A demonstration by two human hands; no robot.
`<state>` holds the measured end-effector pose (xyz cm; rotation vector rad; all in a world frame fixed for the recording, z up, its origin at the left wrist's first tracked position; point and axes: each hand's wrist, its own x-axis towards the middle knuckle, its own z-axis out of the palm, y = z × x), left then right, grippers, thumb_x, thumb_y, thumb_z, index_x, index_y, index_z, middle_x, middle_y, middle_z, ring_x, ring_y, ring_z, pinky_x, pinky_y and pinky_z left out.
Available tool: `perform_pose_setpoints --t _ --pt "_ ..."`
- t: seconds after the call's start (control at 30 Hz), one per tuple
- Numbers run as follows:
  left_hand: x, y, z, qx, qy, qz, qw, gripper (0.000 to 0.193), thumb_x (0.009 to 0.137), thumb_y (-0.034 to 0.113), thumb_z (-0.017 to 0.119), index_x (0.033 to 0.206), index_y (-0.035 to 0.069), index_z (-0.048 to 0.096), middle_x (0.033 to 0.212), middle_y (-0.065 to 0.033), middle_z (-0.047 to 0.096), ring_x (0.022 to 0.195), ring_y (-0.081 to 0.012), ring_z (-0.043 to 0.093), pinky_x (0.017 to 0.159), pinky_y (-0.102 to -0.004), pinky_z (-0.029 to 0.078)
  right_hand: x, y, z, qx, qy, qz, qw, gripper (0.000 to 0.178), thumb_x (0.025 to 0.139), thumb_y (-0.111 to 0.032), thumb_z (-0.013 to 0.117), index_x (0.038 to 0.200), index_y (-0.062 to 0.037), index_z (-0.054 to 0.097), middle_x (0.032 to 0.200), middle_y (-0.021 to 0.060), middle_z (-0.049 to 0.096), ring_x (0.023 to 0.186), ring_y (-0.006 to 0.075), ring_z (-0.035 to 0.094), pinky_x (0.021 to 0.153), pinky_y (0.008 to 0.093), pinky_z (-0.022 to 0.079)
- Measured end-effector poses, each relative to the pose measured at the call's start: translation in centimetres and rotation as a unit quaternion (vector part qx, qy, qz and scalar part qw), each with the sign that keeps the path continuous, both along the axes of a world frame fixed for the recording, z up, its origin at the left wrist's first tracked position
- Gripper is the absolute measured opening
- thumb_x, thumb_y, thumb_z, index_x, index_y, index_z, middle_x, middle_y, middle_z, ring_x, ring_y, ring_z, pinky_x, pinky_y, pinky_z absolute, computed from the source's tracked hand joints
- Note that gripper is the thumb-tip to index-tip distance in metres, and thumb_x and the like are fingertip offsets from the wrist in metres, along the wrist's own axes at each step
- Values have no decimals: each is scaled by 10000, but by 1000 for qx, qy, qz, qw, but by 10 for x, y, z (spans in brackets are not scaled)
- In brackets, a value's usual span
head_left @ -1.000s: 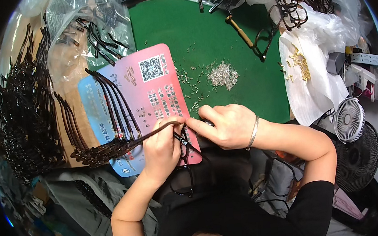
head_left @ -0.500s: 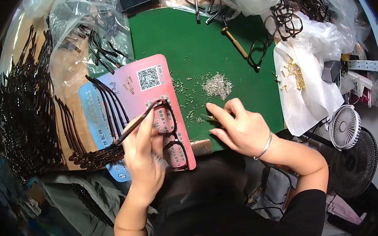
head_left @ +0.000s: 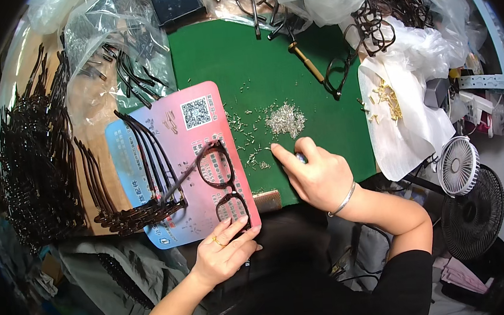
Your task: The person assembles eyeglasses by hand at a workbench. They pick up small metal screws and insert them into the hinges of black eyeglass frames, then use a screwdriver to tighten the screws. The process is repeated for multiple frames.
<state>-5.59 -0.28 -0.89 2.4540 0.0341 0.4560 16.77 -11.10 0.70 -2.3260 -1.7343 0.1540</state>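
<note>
A dark eyeglass frame (head_left: 231,190) lies on the pink and blue printed card (head_left: 200,219), one temple reaching up-left from its far end. The fingers of my left hand (head_left: 224,256) close on its near end, at the card's lower edge. My right hand (head_left: 324,178) is curled over the green mat round a small tool with a bluish end (head_left: 301,158); most of the tool is hidden in the palm. Its index fingertip points down beside scattered tiny silver screws (head_left: 258,157), just below a larger heap of screws (head_left: 285,120).
Dark temples (head_left: 131,219) lie in a row across the card's left side, and a big pile of them (head_left: 36,158) stands farther left. A brass-handled tool (head_left: 306,62) rests at the back. Brass pieces (head_left: 388,100) lie on white paper at right, near a small fan (head_left: 458,166).
My left hand has let go of the temple and moved down to the frame's near end. The frame now lies on the card. My right hand has shifted slightly, the tool's thin tip no longer visible.
</note>
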Motion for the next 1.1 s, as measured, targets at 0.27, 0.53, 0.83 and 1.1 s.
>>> perform_pose_setpoints --t 0.27,0.53,0.83,1.1 --pt "13 9 -16 6 -80 73 994 210 631 104 747 816 62 659 867 -88 663 837 -254 662 817 -392 525 -1 0 -6 22 -27 37 999 465 700 -96 611 1160 -158 587 801 58 474 514 161 490 415 272 443" --pt "17 9 -12 -23 -58 96 993 198 650 116 767 808 56 665 858 -79 681 833 -239 666 827 -396 521 3 0 5 -13 80 13 997 489 699 -61 638 1175 -168 600 820 77 480 568 190 554 471 303 461" --pt "26 9 -12 -12 -44 99 994 179 648 94 773 776 55 656 814 -64 672 762 -216 663 786 -371 533 6 -12 9 -2 163 68 984 420 734 -113 613 1149 -166 572 813 92 494 542 216 586 466 314 504" --pt "23 14 -16 -2 -53 83 995 201 644 70 780 785 49 638 857 -74 673 775 -226 661 800 -357 532 -24 -11 0 -13 247 154 957 369 726 -104 604 1080 -203 571 788 80 488 443 189 547 407 299 465"
